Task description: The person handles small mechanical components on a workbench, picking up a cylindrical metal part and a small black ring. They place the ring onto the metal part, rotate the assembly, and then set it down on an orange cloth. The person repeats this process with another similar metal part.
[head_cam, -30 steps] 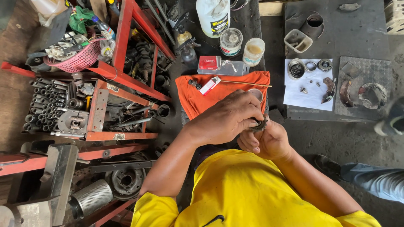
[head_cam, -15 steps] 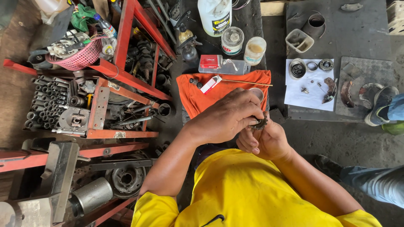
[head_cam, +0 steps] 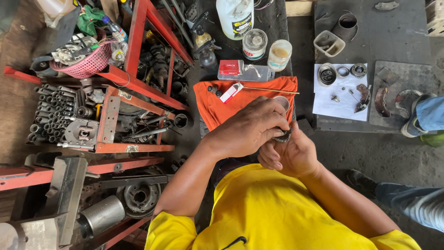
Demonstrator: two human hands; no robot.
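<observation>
My left hand (head_cam: 247,127) and my right hand (head_cam: 291,155) meet over a small dark toothed metal part (head_cam: 283,135), like a gear or bearing. The right hand cups it from below and the left hand's fingers close on it from above. Most of the part is hidden by the fingers. Just beyond the hands lies an orange cloth (head_cam: 222,104) with a small red and white box (head_cam: 230,92), a thin rod (head_cam: 270,90) and a round tin (head_cam: 282,102) on it.
A red metal rack (head_cam: 134,83) full of sockets and engine parts stands at the left. Jars (head_cam: 279,54) and a white jug (head_cam: 235,17) stand at the back. A white sheet (head_cam: 340,104) holds bearings at the right. Another person's shoe (head_cam: 414,118) and leg (head_cam: 411,201) are at the right.
The other person's foot at the right has shifted inward onto the metal plate. My hands stay together on the small part, with only slight finger movement.
</observation>
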